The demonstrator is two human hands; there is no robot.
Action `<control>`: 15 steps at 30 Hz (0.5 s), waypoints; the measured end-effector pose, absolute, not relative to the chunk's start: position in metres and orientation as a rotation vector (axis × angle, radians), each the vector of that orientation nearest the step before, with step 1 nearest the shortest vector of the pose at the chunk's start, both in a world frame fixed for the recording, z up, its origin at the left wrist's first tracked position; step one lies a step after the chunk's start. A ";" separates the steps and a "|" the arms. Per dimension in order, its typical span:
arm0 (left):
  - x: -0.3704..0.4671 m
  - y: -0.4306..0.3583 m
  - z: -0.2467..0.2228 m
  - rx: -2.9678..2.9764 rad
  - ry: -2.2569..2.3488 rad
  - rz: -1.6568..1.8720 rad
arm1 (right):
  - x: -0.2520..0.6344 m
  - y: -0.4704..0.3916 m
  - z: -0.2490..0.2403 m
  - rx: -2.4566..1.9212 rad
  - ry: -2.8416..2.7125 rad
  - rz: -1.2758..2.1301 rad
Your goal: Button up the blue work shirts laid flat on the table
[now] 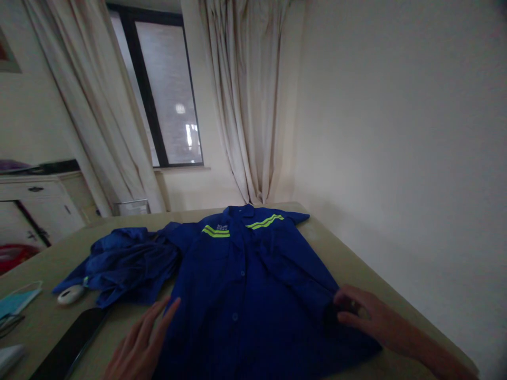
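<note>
A dark blue short-sleeved shirt with yellow-green stripes across the chest lies spread on the table, its collar at the far end. My left hand is at the shirt's lower left edge, fingers stretched out and holding nothing. At the lower right edge is my right hand, thumb and fingers curved with a gap between them over the shirt's side; whether they grip any cloth is not clear. A crumpled heap of blue cloth sits left of the shirt, touching its sleeve.
Left on the table are a white mouse, a long black object, a light blue mask and a white object at the corner. A wall stands along the right, with curtains and a window behind.
</note>
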State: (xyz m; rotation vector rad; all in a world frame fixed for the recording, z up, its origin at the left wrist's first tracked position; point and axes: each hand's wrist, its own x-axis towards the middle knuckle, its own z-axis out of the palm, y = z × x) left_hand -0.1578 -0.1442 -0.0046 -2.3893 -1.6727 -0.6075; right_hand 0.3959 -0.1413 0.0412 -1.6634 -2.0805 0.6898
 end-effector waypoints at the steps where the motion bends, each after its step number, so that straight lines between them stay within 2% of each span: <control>1: -0.149 -0.147 -0.011 -2.429 -1.437 -0.544 | 0.385 -0.144 0.034 -1.671 -2.095 0.662; 4: -0.110 -0.147 -0.022 -2.673 -1.125 -0.304 | 0.348 -0.144 0.011 -1.715 -2.189 0.595; 8: -0.050 -0.131 -0.023 -2.808 -1.670 0.090 | 0.300 -0.123 -0.013 -1.705 -2.294 0.565; 11: -0.021 -0.106 -0.021 -2.766 -1.884 0.069 | 0.273 -0.093 -0.024 -1.690 -2.240 0.485; 15: -0.012 -0.059 -0.018 -2.790 -1.855 -0.077 | 0.255 -0.045 -0.033 -1.617 -2.212 0.288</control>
